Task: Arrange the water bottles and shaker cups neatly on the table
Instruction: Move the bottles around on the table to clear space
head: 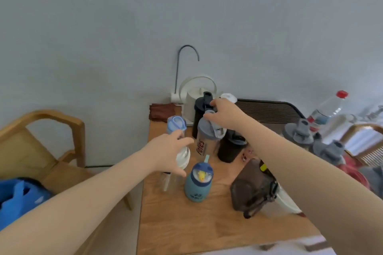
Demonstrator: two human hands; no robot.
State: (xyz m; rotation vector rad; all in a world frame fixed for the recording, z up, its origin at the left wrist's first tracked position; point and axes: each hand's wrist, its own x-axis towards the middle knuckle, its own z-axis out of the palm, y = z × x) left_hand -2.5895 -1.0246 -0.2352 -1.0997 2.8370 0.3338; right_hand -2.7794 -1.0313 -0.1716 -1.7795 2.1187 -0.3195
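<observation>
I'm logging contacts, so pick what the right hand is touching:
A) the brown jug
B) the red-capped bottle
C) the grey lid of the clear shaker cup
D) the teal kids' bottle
C: the right hand rests its fingers on the grey lid of the shaker cup; the other three stand apart from it.

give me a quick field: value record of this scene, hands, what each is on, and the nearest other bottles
left hand: closed around the clear bottle with a white lid
right hand: gripping the grey lid of the shaker cup
near front: teal bottle, upright, untouched
behind shaker: black bottle
right of shaker: dark cup
surface: wooden table
</observation>
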